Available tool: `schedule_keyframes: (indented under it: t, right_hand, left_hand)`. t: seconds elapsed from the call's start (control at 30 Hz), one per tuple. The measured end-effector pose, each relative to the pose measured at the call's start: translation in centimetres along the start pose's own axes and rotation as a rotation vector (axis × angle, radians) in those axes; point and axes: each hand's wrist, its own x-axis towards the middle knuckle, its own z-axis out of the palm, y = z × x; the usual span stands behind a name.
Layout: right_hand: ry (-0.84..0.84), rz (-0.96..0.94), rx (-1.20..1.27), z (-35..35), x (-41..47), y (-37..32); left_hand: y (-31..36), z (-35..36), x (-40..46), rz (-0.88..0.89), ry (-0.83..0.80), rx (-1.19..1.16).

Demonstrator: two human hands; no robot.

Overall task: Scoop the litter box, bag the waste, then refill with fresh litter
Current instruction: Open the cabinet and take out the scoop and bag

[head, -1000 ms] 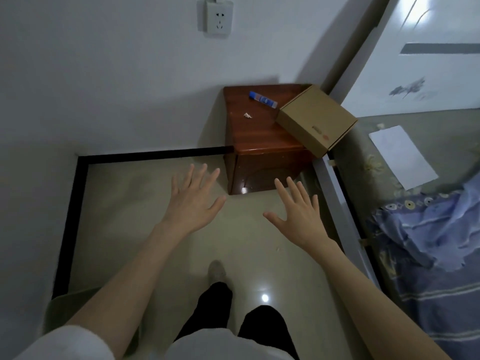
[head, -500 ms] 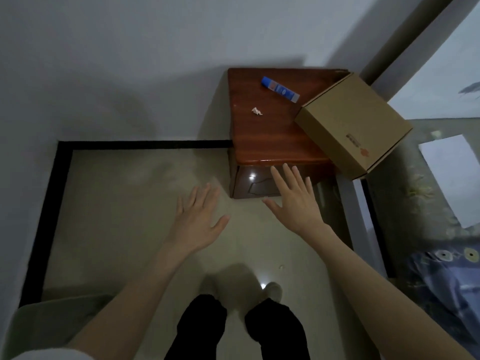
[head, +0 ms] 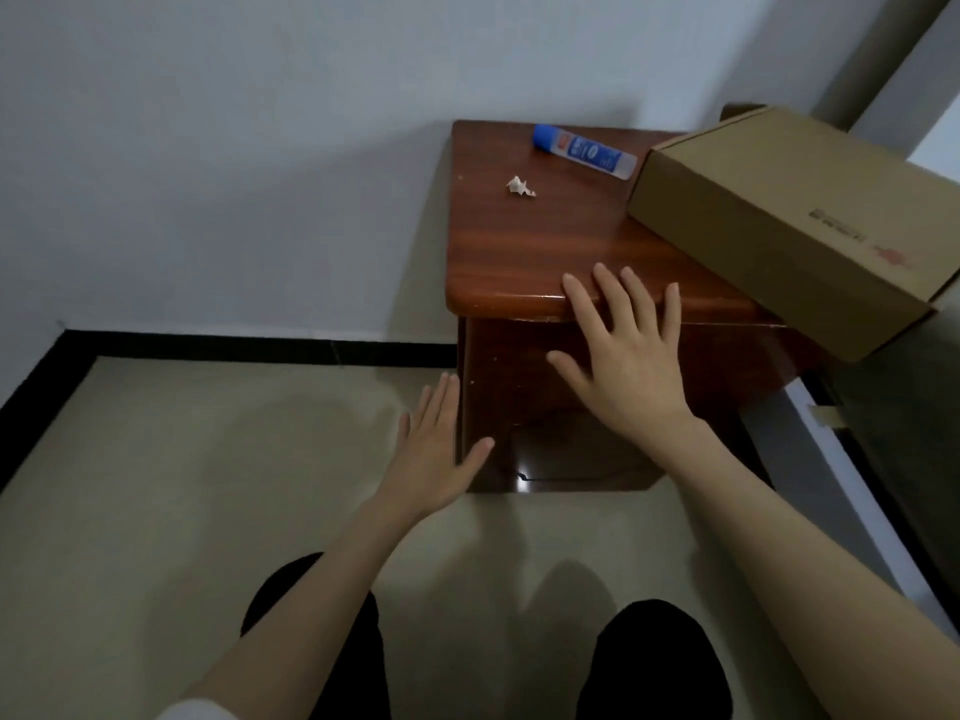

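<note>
Both hands are stretched forward with fingers straight and spread, and neither has a grip on anything. The left hand [head: 434, 454] hangs over the pale tiled floor [head: 182, 485] just left of the wooden desk [head: 524, 252], its thumb showing against the desk's dark front near the lower left corner; whether it touches the wood cannot be told. The right hand [head: 626, 361] is higher and further right, its fingertips over the rounded near edge of the desk top, the palm in front of the desk's front panel; contact is unclear here too.

On the desk top lie a blue and white glue stick [head: 584, 150] at the far side and a small crumpled scrap of paper [head: 520, 186] left of centre. A brown cardboard box [head: 789, 220] sits on the right part of the desk, tilted and hanging past its right edge. The desk stands against a white wall [head: 234, 148] with a black skirting line [head: 234, 345] at the floor.

No litter box, scoop, bag or litter shows anywhere in this view. Two dark trouser legs [head: 654, 662] show at the near edge
</note>
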Motion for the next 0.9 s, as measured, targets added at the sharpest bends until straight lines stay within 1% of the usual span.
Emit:
schedule_keyframes:
  t: [0.07, 0.1, 0.2, 0.3, 0.4, 0.47, 0.57, 0.67, 0.77, 0.9]
  right_hand:
    - [0.094, -0.012, -0.015, 0.8, -0.1, 0.2]
    - [0.117, -0.016, -0.022, 1.2, -0.1, 0.3]
    - [0.15, -0.017, -0.024, 1.7, -0.2, 0.2]
    - [0.146, -0.01, -0.007, 1.6, -0.5, 0.2]
    - [0.111, -0.008, -0.002, 1.3, -0.7, 0.3]
    - [0.114, -0.017, -0.002, 1.0, -0.6, 0.4]
    - [0.126, -0.017, 0.012, 1.0, -0.7, 0.3]
    - [0.134, 0.001, 0.023, 1.0, -1.0, 0.0]
    - [0.12, 0.013, 0.028, 1.1, -1.3, -0.2]
    - [0.104, 0.022, 0.031, 0.9, -1.2, -0.4]
  left_hand:
    - [-0.4, 1.8, 0.6, 0.038, 0.072, -0.155]
    - [-0.2, 2.3, 0.8, 0.055, 0.09, -0.27]
    - [1.1, 3.1, 1.2, 0.085, 0.058, -0.645]
    - [1.7, 3.7, 1.6, 0.008, 0.037, -0.837]
    - [1.5, 4.2, 1.6, -0.034, 0.062, -0.879]
    - [1.4, 4.1, 1.9, -0.033, 0.104, -0.877]
    - [1.8, 3.8, 2.0, -0.034, 0.126, -0.876]
    - [2.3, 4.2, 1.8, -0.065, 0.165, -0.887]
    - [2.0, 4.3, 2.1, -0.081, 0.217, -0.879]
    - [1.1, 4.1, 2.6, -0.09, 0.237, -0.845]
